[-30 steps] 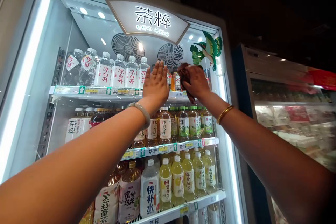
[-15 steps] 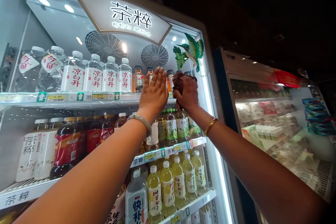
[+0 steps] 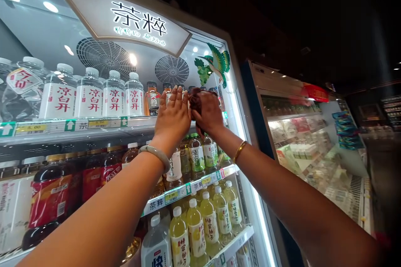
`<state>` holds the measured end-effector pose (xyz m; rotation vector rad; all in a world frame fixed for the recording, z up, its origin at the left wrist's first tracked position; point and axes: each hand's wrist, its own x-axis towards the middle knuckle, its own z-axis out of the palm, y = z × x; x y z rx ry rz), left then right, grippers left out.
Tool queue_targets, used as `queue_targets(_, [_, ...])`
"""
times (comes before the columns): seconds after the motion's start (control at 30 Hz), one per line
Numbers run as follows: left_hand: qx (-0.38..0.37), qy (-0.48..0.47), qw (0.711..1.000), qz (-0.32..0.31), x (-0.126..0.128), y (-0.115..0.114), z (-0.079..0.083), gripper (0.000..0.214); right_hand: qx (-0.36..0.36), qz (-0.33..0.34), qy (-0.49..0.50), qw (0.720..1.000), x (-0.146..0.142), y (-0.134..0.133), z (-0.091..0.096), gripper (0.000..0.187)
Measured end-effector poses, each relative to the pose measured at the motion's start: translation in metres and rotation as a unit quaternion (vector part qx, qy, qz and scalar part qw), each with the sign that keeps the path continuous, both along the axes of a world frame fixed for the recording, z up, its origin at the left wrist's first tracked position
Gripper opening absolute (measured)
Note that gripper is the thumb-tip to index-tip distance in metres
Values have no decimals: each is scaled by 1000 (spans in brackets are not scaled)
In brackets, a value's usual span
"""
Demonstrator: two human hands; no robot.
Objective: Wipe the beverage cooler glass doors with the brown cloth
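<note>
A lit drinks fridge (image 3: 234, 56) holds rows of bottles (image 3: 197, 233). Before its front, the left hand (image 3: 173, 114) lies flat, fingers released and pointing up. Just beside it, the right hand (image 3: 209, 110) has its fingers clenched on a bunched dark cloth (image 3: 195, 100), long axis roughly upright, loose end pointing down.

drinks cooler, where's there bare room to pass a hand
The patch below the sign, left of the leaf decal and above the left hand, looks bare. Room also shows over the topmost bottles, before the fan grilles. Crowded: the shelves, bottles side by side, and where the right hand grips a dark cloth.
</note>
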<state>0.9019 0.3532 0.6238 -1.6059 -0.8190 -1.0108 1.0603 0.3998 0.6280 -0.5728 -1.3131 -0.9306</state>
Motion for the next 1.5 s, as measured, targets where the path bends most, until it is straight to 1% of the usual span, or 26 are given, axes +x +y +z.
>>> queue_targets(0.07, [3,-2,1000,-15,-1,0,0,65,4,-15,-55,998,-3,-3,14,50])
queue_targets(0.1, [3,-4,1000,-21,-1,0,0,65,4,-19,-62,998,-2,-3,20,51])
queue_targets(0.17, [-4,-5,1000,-28,-1,0,0,65,-1,-17,-28,999,4,-2,24,51])
queue_targets(0.27, [-27,-6,999,-36,-1,-2,0,66,-8,-6,88,996,7,2,9,48])
queue_targets(0.3, [-33,-7,999,-40,-1,-2,0,66,-8,-7,108,994,4,2,2,47])
queue_targets(0.37, [-42,-6,998,-50,-1,-3,0,65,-2,-21,81,996,-3,1,-4,47])
queue_targets(0.43, [-45,-6,997,-61,-2,-4,0,65,4,-40,6,999,-8,-1,5,50])
queue_targets(0.5, [-48,-9,996,-70,-2,-5,0,65,-7,-53,-30,998,-3,-4,22,52])
queue_targets(0.57, [-53,-12,996,-75,-2,-5,0,66,-33,-54,18,998,9,-4,34,53])
queue_targets(0.6, [-56,-11,995,-76,-2,-5,0,66,-45,-52,58,996,16,-4,35,52])
queue_targets(0.63, [-59,-8,995,-79,-2,-5,-1,66,-52,-52,99,992,22,-3,32,51])
queue_targets(0.7, [-61,-7,994,-86,-2,-4,-2,66,-54,-55,152,985,26,-1,16,49])
queue_targets(0.77, [-56,-8,994,-92,-2,-3,-2,66,-53,-58,160,984,21,-1,-4,48])
queue_targets(0.83, [-52,-7,995,-89,-1,-3,-3,64,-48,-58,117,990,10,-2,-15,49])
queue_targets(0.87, [-51,-5,995,-84,-1,-3,-3,64,-43,-60,75,994,6,-4,-15,50])
queue_targets(0.93, [-51,-4,996,-75,-1,-3,-1,64,-30,-66,-24,997,6,-8,-4,52])
queue_targets(1.0, [-53,-7,996,-66,-1,-3,0,64,-26,-71,-94,993,20,-10,13,54])
queue_targets(1.07, [-54,-13,997,-55,0,-4,-1,64,-41,-68,-86,993,44,-7,23,54])
queue_targets(1.1, [-56,-19,997,-50,1,-4,-2,64,-54,-64,-56,995,56,-3,23,54])
queue_targets(1.17, [-64,-36,997,-39,9,-4,-8,65,-83,-56,24,995,77,4,10,55])
queue_targets(1.23, [-78,-47,995,-31,24,-6,-18,68,-92,-50,60,993,86,9,-14,55])
queue_targets(1.27, [-85,-45,995,-29,34,-6,-23,69,-85,-47,44,994,86,10,-26,55])
queue_targets(1.33, [-93,-33,994,-35,57,-8,-33,70,-61,-35,-44,997,84,7,-41,53])
queue_targets(1.37, [-95,-35,994,-38,69,-8,-37,69,-53,-28,-97,993,84,5,-43,52])
queue_targets(1.43, [-103,-58,992,-37,90,-7,-43,69,-52,-23,-182,982,91,1,-37,52])
queue_targets(1.5, [-115,-85,989,-24,103,-5,-47,69,-63,-27,-196,978,108,2,-29,54])
